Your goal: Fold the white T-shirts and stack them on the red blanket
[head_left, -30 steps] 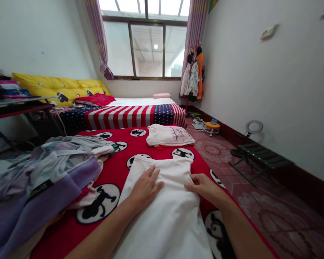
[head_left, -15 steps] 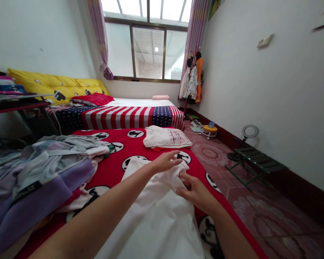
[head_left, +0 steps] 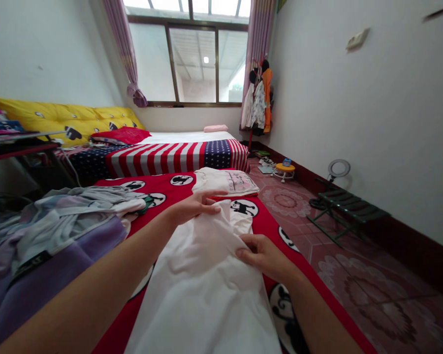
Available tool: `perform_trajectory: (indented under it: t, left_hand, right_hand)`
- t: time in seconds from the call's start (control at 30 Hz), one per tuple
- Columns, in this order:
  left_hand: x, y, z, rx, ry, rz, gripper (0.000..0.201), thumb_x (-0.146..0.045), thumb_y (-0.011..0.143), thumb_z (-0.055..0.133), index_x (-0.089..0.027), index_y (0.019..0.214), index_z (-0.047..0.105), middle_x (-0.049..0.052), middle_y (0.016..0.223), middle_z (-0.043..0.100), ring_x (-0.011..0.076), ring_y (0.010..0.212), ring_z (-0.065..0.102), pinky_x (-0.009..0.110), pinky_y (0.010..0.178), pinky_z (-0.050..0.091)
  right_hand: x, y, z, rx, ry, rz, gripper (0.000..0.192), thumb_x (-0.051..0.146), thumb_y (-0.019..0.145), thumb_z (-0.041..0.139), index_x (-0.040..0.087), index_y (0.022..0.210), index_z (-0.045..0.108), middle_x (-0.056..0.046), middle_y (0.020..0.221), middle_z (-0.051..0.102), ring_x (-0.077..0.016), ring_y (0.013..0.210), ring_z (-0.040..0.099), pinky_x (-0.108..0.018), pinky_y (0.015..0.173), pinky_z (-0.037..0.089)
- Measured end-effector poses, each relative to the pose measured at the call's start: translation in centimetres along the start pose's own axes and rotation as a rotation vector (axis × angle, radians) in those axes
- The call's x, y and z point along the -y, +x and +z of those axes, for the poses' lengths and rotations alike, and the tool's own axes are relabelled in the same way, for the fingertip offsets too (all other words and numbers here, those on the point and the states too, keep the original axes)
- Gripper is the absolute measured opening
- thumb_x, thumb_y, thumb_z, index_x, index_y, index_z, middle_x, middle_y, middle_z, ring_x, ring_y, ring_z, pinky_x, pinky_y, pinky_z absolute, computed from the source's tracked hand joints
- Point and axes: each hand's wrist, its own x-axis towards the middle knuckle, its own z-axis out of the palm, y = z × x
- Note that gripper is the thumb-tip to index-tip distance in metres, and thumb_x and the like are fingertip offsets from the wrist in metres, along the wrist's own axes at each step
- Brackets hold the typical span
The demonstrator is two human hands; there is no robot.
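**Red bedspread (head_left: pixel 177 195) bore a limp white garment (head_left: pixel 206 285)**

The garment lay lengthwise on the bedspread, its near end running out of view. It looked light, soft and thin, likely to crease rather than tear, with little stiffness to hold a fold. The right hand (head_left: pixel 262 255) pinched its right edge between thumb and fingers; the left hand (head_left: pixel 195 204), apart from it, touched the far end, though whether it gripped cloth was hard to tell. Far corners and side edges seemed the best holds. Room was tight: a folded shirt (head_left: pixel 221 182) sat just beyond, a clothes heap (head_left: pixel 77 211) lay leftward, and the bedspread's right edge dropped towards tiled floor (head_left: pixel 284 196).
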Motion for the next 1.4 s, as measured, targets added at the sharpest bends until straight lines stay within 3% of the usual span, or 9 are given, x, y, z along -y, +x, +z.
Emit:
perform_trajectory:
  t: [0.07, 0.23, 0.37, 0.57, 0.7, 0.87, 1.0, 1.23, 1.4]
  left_hand:
    - [0.0, -1.0, -0.2, -0.008, -0.023, 0.024, 0.067, -0.029, 0.072, 0.078, -0.019, 0.133, 0.052, 0.005, 0.088, 0.067, 0.0146, 0.073, 0.063, 0.023, 0.063, 0.048]
    - [-0.7, -1.9, 0.1, -0.072, 0.018, 0.128, 0.055, -0.024, 0.071, 0.079, -0.015, 0.121, 0.060, 0.005, 0.089, 0.066, 0.0157, 0.079, 0.063, 0.026, 0.070, 0.051]
    - [-1.0, 0.4, 1.8, -0.177, 0.113, 0.305, 0.050, -0.027, 0.072, 0.077, -0.014, 0.117, 0.063, 0.007, 0.092, 0.067, 0.0172, 0.080, 0.064, 0.029, 0.073, 0.052]
    - [1.7, 3.6, 4.0, -0.400, 0.533, 0.549, 0.037, -0.019, 0.077, 0.067, -0.016, 0.114, 0.066, 0.013, 0.124, 0.058, 0.0254, 0.118, 0.053, 0.039, 0.102, 0.043]
    - [4.2, 0.4, 4.3, -0.489, 0.721, 0.453, 0.031, -0.022, 0.084, 0.060, -0.018, 0.114, 0.066, 0.012, 0.120, 0.061, 0.0249, 0.117, 0.054, 0.040, 0.103, 0.042]
    - [7.6, -5.7, 3.4, -0.309, 1.048, 0.165, 0.051, -0.043, 0.092, 0.049, -0.023, 0.138, 0.048, 0.013, 0.148, 0.039, 0.0296, 0.134, 0.039, 0.049, 0.111, 0.029]
    - [10.0, -8.2, 2.4, -0.264, 1.207, -0.028, 0.059, -0.051, 0.094, 0.040, -0.025, 0.147, 0.033, 0.010, 0.155, 0.026, 0.0280, 0.143, 0.020, 0.052, 0.115, 0.014]
    - [11.0, -8.4, 2.2, -0.340, 1.196, 0.005, 0.060, -0.056, 0.094, 0.037, -0.024, 0.145, 0.036, 0.008, 0.155, 0.027, 0.0256, 0.144, 0.020, 0.048, 0.116, 0.013]
    - [11.2, -8.5, 2.2, -0.365, 1.148, 0.038, 0.057, -0.051, 0.093, 0.041, -0.023, 0.142, 0.041, 0.010, 0.153, 0.030, 0.0272, 0.143, 0.022, 0.049, 0.116, 0.013]
  right_hand:
    - [0.3, 0.0, 0.2, -0.045, -0.051, -0.029, 0.012, 0.023, 0.077, 0.057, 0.016, 0.075, 0.066, 0.001, 0.072, 0.058, -0.0111, 0.065, 0.051, -0.019, 0.052, 0.033]
    - [1.2, 0.0, 1.2, -0.163, -0.009, -0.191, 0.009, 0.020, 0.069, 0.066, 0.018, 0.078, 0.066, -0.004, 0.122, 0.058, -0.0202, 0.105, 0.055, -0.024, 0.076, 0.045]
    - [0.8, 0.4, 1.6, -0.128, 0.246, -0.061, 0.023, 0.027, 0.070, 0.066, 0.017, 0.091, 0.065, -0.002, 0.092, 0.068, -0.0173, 0.080, 0.061, -0.025, 0.068, 0.046]
    - [-2.3, 1.6, -0.1, -0.419, 0.277, 0.279, 0.029, 0.022, 0.059, 0.065, 0.011, 0.085, 0.066, -0.004, 0.076, 0.070, -0.0172, 0.064, 0.060, -0.026, 0.058, 0.043]
    - [-3.0, 1.8, -0.6, -0.490, 0.179, 0.359, 0.044, 0.027, 0.063, 0.066, 0.012, 0.103, 0.060, -0.008, 0.083, 0.072, -0.0217, 0.072, 0.066, -0.029, 0.062, 0.048]
    - [-3.1, 1.6, -0.3, -0.488, -0.098, 0.293, 0.036, 0.032, 0.067, 0.068, 0.014, 0.098, 0.063, -0.012, 0.100, 0.071, -0.0260, 0.089, 0.066, -0.032, 0.073, 0.049]
    - [-3.5, 1.9, 0.0, -0.501, -0.042, 0.297, 0.036, 0.034, 0.068, 0.071, 0.015, 0.097, 0.062, -0.011, 0.097, 0.071, -0.0253, 0.087, 0.066, -0.032, 0.072, 0.050]
    - [-3.2, -0.1, 0.5, -0.542, -0.072, 0.263, 0.065, 0.044, 0.068, 0.069, 0.018, 0.122, 0.044, -0.006, 0.083, 0.066, -0.0228, 0.079, 0.065, -0.033, 0.068, 0.050]
    - [-2.1, -6.8, 2.2, -0.299, -0.106, 0.335, 0.060, 0.047, 0.075, 0.061, 0.023, 0.125, 0.038, -0.001, 0.080, 0.059, -0.0187, 0.068, 0.061, -0.025, 0.047, 0.045]
